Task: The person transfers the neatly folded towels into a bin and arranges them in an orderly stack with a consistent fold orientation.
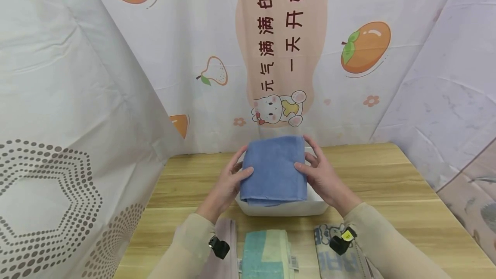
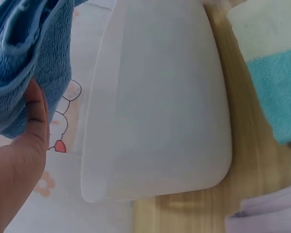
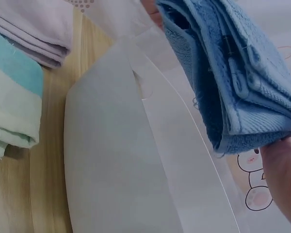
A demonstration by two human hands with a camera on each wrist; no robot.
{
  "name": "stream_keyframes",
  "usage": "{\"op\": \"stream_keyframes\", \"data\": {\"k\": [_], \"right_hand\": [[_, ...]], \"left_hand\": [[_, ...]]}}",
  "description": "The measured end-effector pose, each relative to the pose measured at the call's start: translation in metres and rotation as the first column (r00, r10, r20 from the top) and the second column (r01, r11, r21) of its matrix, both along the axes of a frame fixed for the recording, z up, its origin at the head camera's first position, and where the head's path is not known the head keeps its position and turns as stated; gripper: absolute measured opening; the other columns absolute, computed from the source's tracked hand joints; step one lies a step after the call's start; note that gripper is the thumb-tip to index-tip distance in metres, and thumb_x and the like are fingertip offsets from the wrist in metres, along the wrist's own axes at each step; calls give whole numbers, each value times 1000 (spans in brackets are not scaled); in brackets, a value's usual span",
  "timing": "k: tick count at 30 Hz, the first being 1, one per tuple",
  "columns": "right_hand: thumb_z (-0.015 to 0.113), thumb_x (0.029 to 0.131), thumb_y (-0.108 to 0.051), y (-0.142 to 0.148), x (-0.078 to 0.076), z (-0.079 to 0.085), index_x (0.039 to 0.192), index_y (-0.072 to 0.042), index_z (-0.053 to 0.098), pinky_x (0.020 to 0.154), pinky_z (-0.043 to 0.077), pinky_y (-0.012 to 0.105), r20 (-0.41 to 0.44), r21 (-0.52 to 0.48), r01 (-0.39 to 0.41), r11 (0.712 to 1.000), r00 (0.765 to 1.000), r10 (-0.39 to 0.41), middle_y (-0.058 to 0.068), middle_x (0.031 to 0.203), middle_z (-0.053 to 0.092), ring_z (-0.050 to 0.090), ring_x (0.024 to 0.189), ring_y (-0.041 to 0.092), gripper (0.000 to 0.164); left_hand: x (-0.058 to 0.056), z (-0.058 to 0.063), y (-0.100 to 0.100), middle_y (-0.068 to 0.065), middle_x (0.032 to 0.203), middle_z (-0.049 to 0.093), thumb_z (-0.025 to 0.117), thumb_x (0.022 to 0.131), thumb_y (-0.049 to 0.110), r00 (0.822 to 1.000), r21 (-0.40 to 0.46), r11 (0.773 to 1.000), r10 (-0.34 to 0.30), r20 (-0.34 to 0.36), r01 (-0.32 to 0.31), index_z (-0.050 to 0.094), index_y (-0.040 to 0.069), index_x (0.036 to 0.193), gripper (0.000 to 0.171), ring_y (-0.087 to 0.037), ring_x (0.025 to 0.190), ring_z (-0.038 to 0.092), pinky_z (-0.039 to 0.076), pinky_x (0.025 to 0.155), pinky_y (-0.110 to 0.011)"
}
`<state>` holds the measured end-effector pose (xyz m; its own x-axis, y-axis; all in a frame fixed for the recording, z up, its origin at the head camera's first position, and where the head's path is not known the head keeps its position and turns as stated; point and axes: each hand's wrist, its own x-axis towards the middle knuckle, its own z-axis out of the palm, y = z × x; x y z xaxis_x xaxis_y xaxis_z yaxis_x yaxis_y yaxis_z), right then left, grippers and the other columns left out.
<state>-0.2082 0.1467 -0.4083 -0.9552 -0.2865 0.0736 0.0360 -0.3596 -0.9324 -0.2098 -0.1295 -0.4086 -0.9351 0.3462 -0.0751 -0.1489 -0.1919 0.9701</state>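
Observation:
A folded blue towel (image 1: 274, 169) is held up over a white plastic bin (image 1: 284, 209), tilted so its broad face shows in the head view. My left hand (image 1: 228, 182) grips its left edge, thumb on the near face and fingers behind. On the opposite edge my right hand (image 1: 323, 178) pinches it the same way. Both wrist views show the towel's stacked folds (image 3: 233, 73) above the bin's rim. In the left wrist view the bin wall (image 2: 169, 97) stands below and beside the towel.
In front of the bin lie a folded teal and pale-green towel (image 1: 265, 253), a pale purple towel (image 1: 226, 249) under the left forearm, and a patterned grey-blue towel (image 1: 335, 253) by the right sleeve. A printed curtain (image 1: 217, 111) hangs behind the wooden table (image 1: 368, 171).

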Motion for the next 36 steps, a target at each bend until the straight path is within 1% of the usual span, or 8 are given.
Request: {"op": "stream_keyframes", "data": {"k": [4, 10, 15, 20, 23, 27, 30, 36], "right_hand": [[57, 90, 2, -1, 1, 2, 146, -37, 16, 83, 49, 40, -23, -31, -43, 999, 999, 42, 18, 136, 37, 48, 114, 29, 80], [52, 91, 7, -3, 3, 6, 148, -30, 12, 84, 48, 40, -69, -78, -99, 992, 993, 94, 18, 136, 36, 47, 114, 29, 79], [47, 91, 10, -2, 5, 9, 148, -26, 14, 83, 48, 41, -95, -131, -144, 981, 987, 132, 18, 136, 36, 49, 112, 28, 75], [45, 92, 11, -1, 5, 8, 147, -27, 17, 82, 49, 41, -104, -174, -173, 969, 982, 157, 16, 141, 32, 50, 112, 27, 73], [45, 92, 11, 1, 5, 7, 148, -27, 17, 82, 49, 41, -103, -175, -171, 969, 982, 155, 16, 142, 31, 50, 112, 27, 73], [45, 92, 10, 4, 5, 6, 148, -27, 17, 83, 49, 40, -98, -161, -163, 973, 984, 148, 16, 142, 31, 49, 114, 28, 73], [45, 92, 10, 6, 4, 4, 147, -27, 19, 82, 50, 40, -89, -147, -150, 978, 986, 138, 17, 140, 34, 48, 114, 27, 72], [51, 91, 8, 10, 1, 0, 146, -26, 22, 79, 50, 40, -59, -103, -113, 988, 993, 107, 16, 130, 41, 50, 110, 27, 71]], "left_hand": [[1, -7, 0, -12, 147, 22, 64, 89, 25, 997, 46, 997, -58, 48, 56, 28, 48, 141, 67, -35, 123, 42, 40, 95, -48], [0, -15, 4, -4, 153, 5, 61, 90, 21, 988, 133, 981, -150, 46, 143, 22, 56, 139, 71, -36, 132, 28, 29, 102, -53], [3, -18, 6, -7, 153, 4, 58, 92, 18, 978, 243, 957, -184, 97, 156, 15, 63, 136, 76, -38, 133, 23, 31, 99, -55], [5, -18, 7, -5, 154, -1, 51, 95, 15, 972, 330, 930, -208, 104, 164, 7, 62, 138, 77, -37, 132, 24, 35, 96, -52], [6, -17, 7, -5, 153, 2, 52, 95, 14, 976, 346, 925, -200, 92, 157, 8, 61, 138, 78, -36, 130, 29, 37, 95, -51], [5, -15, 5, -12, 150, 16, 56, 92, 9, 986, 351, 928, -154, 60, 124, 15, 60, 138, 80, -37, 126, 37, 39, 93, -53], [5, -13, 3, -15, 148, 23, 57, 91, 5, 990, 346, 931, -137, 22, 121, 18, 58, 138, 81, -37, 126, 37, 39, 93, -53], [3, -9, -2, -19, 146, 24, 59, 88, -1, 991, 302, 944, -131, -24, 133, 16, 56, 140, 88, -35, 129, 34, 37, 96, -51]]}}
